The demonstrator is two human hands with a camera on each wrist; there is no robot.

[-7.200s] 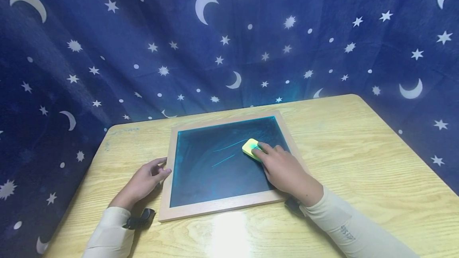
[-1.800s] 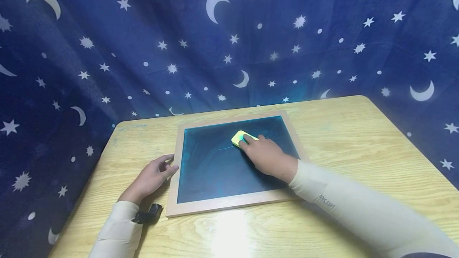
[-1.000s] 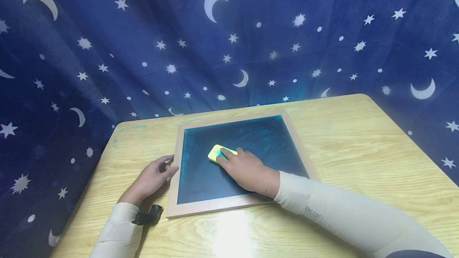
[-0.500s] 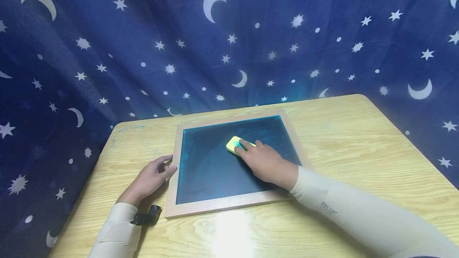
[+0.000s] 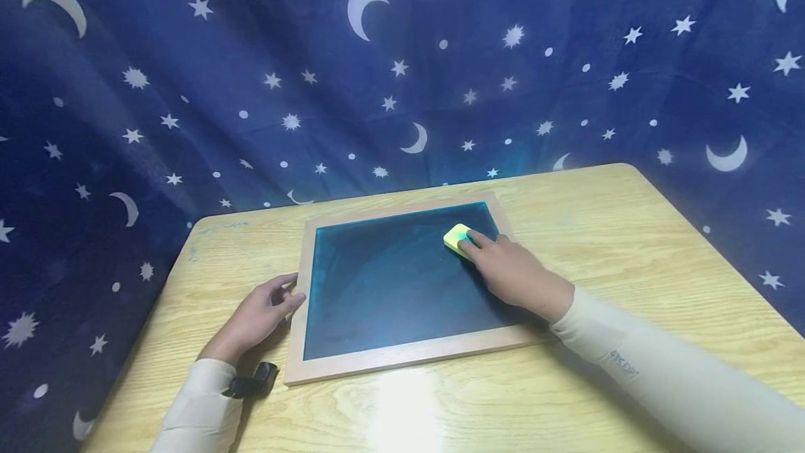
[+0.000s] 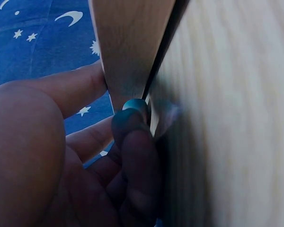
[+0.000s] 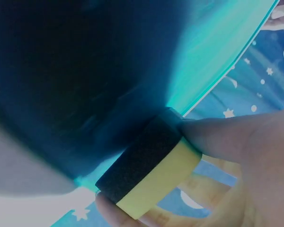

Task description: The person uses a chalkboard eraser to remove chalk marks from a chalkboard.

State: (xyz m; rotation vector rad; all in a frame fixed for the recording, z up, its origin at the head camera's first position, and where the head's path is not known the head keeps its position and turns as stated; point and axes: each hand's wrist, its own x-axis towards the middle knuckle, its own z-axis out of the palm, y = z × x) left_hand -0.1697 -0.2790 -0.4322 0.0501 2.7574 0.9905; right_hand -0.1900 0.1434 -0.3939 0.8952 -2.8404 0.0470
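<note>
A wood-framed chalkboard lies on the table. Its dark surface carries a faint haze of chalk. My right hand grips a yellow chalkboard eraser over the board's upper right part. In the right wrist view, the eraser's dark felt layer faces the board, with the thumb on one end and fingers along the yellow block. My left hand is at the left side of the frame, thumb and fingertips holding its edge. A teal colour shows at one fingertip; whether it is chalk dust cannot be told.
The wood-grain table extends around the board. Behind it hangs a blue curtain with white moons and stars. A black wrist strap sits on the left forearm. Faint blue smudges mark the table's back left corner.
The eraser has swept left and then back to the upper right in my right hand. Thin chalk lines seen earlier are gone. My left hand stays at the frame.
</note>
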